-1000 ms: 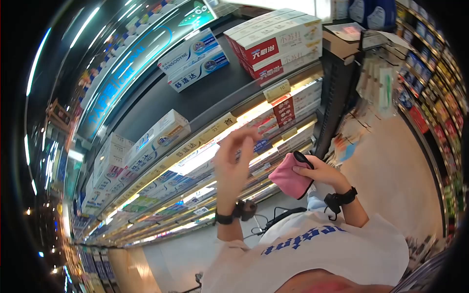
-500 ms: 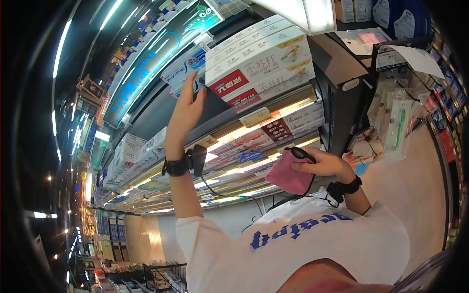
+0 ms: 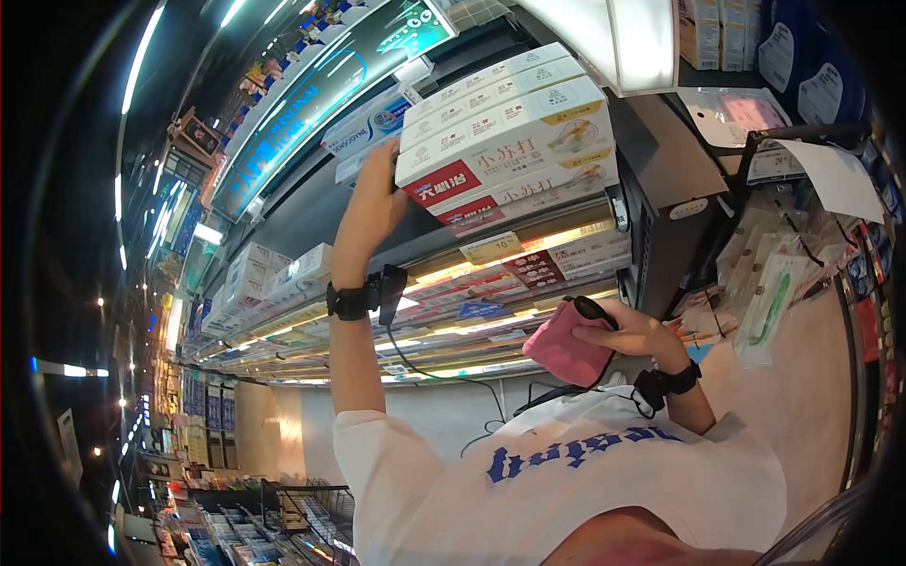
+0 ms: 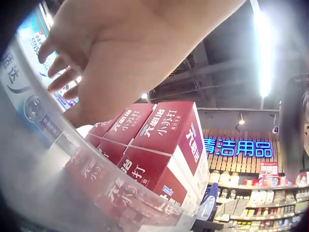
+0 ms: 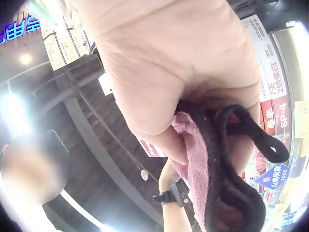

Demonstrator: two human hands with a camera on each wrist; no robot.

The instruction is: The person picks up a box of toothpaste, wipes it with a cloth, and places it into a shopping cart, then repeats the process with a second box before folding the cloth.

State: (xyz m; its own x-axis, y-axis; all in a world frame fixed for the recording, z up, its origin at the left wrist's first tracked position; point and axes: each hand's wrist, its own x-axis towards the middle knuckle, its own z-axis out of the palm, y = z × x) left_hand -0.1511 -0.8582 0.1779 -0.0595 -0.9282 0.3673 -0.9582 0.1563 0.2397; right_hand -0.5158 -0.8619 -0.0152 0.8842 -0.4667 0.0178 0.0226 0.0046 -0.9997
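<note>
In the head view my left hand is at the left end of stacked white and red toothpaste boxes, its fingers reaching behind their near corner. The left wrist view shows the hand with spread, slightly bent fingers above and beside the red box ends; whether it touches them I cannot tell. My right hand grips a folded pink cloth with black edging, thumb on top. In the right wrist view the cloth hangs from the hand, its black loop sticking out.
Sensodyne boxes stand behind the left hand on the dark top shelf. Lit lower shelves hold more boxes. A brown carton and hanging packets are at the right, with a white light panel above.
My left hand has moved up from over the shelf front to the left end of the stacked boxes. The right hand still grips the cloth, and the view has shifted closer to the boxes.
</note>
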